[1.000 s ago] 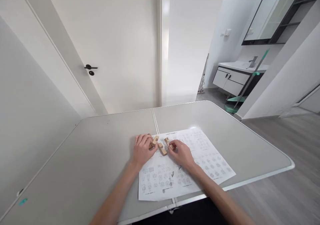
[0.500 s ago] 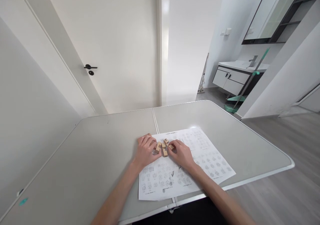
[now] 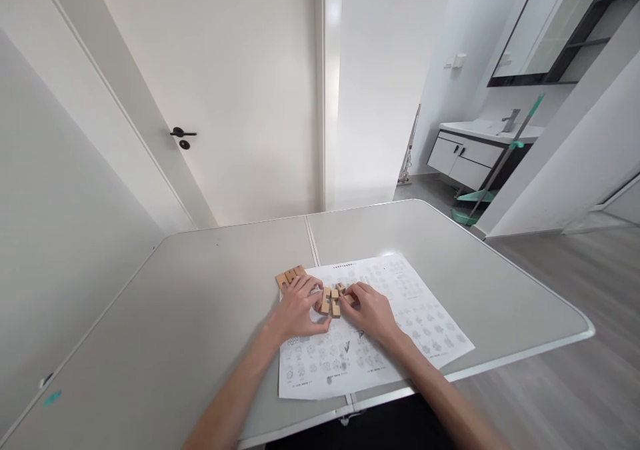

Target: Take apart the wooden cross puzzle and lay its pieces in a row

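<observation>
Several small light-wood puzzle blocks sit close together on a printed paper sheet (image 3: 430, 317). One notched wooden block (image 3: 325, 301) stands at the fingertips of my left hand (image 3: 299, 309). This hand is curved around the block's left side, thumb spread away below it, with paper showing between. A short block (image 3: 335, 295) and a longer block (image 3: 336, 309) lie against its right side. Behind them is another block (image 3: 341, 288) with a dark mark. My right hand (image 3: 371, 309) pinches a wooden block (image 3: 349, 299) at the group's right, partly hidden by the fingers.
A brown wooden tray-like piece (image 3: 290, 276) with slots lies behind my left hand, partly covered by it. The grey folding table (image 3: 225, 303) has a centre seam and a metal rim. Beyond it are a closed door (image 3: 240, 90), a washbasin cabinet (image 3: 463, 157) and a green dustpan (image 3: 465, 217).
The notched block has moved right and straightened beside the other blocks. My left hand has shifted right and its thumb has spread, uncovering more of the brown wooden piece. My right hand keeps its pinch.
</observation>
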Motion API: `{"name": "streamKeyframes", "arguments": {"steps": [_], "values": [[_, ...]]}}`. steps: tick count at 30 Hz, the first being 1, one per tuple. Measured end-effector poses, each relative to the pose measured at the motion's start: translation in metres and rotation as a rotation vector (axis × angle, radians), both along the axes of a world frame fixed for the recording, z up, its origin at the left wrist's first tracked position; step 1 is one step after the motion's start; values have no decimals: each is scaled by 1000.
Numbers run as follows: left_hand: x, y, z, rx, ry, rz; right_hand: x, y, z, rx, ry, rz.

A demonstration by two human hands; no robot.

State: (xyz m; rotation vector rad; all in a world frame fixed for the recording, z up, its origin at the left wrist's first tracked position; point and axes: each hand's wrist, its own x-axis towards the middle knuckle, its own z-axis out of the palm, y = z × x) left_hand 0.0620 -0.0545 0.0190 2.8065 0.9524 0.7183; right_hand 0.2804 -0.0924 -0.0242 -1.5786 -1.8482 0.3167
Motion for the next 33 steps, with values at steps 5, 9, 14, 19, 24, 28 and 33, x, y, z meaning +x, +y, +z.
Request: {"name": "streamKeyframes", "arguments": {"steps": [5, 9, 14, 19, 24, 28, 33], "values": [[-2, -1, 0, -15, -17, -22, 8, -10, 5, -51, 25, 105], [-4, 3, -4, -23, -50, -5, 9, -14, 7, -60, 37, 120], [-6, 15, -12, 52, -184, 267, -1, -11, 8, -70, -45, 152], [-11, 29, -27, 63, -216, 454, -11, 7, 10, -87, -89, 214], [-16, 38, -45, 31, -166, 458, -15, 24, 11, -83, -95, 301], [-18, 41, -51, -13, -147, 437, -12, 41, 12, -98, -96, 328], [-20, 42, -49, -105, -235, 407, -5, 67, 15, -144, -110, 394]]}}
